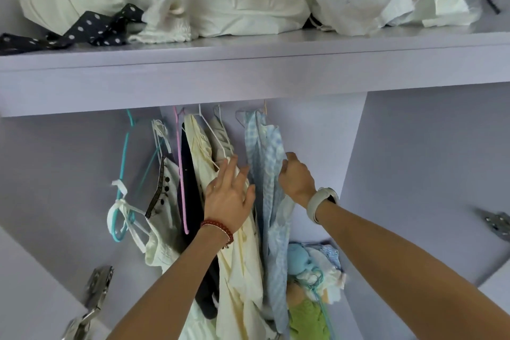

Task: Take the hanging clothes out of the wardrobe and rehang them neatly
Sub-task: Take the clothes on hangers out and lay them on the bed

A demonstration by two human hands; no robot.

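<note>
Lilac wardrobe (414, 146): left hand (229, 196) flat on cream garment (242, 270) (fingers straight), right hand (296, 179) pinching blue gingham (269, 163).

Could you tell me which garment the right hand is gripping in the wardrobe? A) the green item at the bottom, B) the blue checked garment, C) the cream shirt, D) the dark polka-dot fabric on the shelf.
B: the right hand curls its fingers around the edge of the blue checked garment, which hangs rightmost of the clothes.
</note>
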